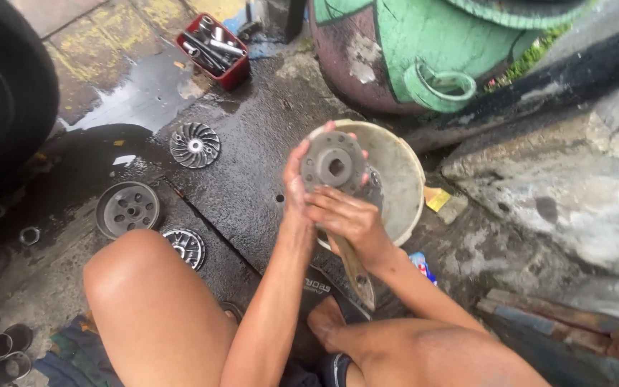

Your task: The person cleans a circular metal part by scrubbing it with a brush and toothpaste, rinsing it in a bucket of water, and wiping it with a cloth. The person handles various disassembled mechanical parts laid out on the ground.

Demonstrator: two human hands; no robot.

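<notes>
Head view: your left hand (296, 188) grips the round grey metal disc with a centre hole (334, 164) by its rim, fingertips curled over the top edge, upright above the dirty white plastic basin (402, 179). Your right hand (345, 218) closes on a wooden-handled brush (356, 269) just below the disc.

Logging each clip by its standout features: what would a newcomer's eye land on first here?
At centre, the left hand and right hand hold up a grey round metal disc with a centre hole, over a dirty cream basin on wet dark ground. To the left lie a finned fan-like disc and a drum-shaped pulley. A red tray of tools sits at top, beside a big green-painted drum.
</notes>
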